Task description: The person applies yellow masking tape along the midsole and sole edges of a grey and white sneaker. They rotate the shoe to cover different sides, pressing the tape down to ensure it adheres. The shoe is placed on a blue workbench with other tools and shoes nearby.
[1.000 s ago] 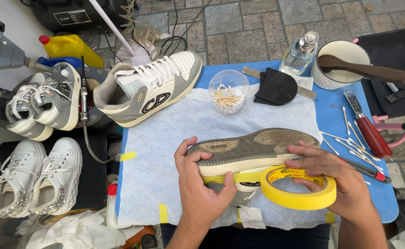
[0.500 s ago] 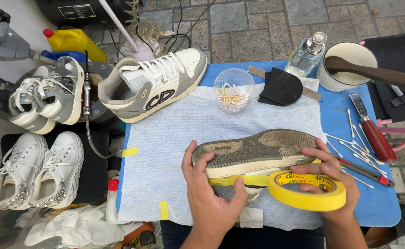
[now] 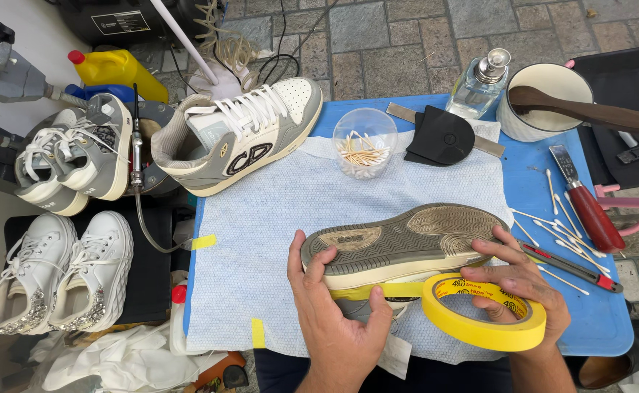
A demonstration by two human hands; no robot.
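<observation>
While the left hand (image 3: 334, 320) clamps the upturned shoe (image 3: 407, 244) over the blue cloth (image 3: 275, 233), right hand (image 3: 519, 287) grips the yellow tape roll (image 3: 479, 320) at its heel — light, stiff-soled shoe, probably best held by the rim.

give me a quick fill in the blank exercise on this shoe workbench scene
1. The left hand steadies a sneaker turned with its ____ facing up.
2. The right hand holds a roll of tape coloured ____.
3. The clear cup holds wooden ____.
4. The wooden-handled tool rests across the white ____.

Missing words: sole; yellow; toothpicks; bowl
</observation>
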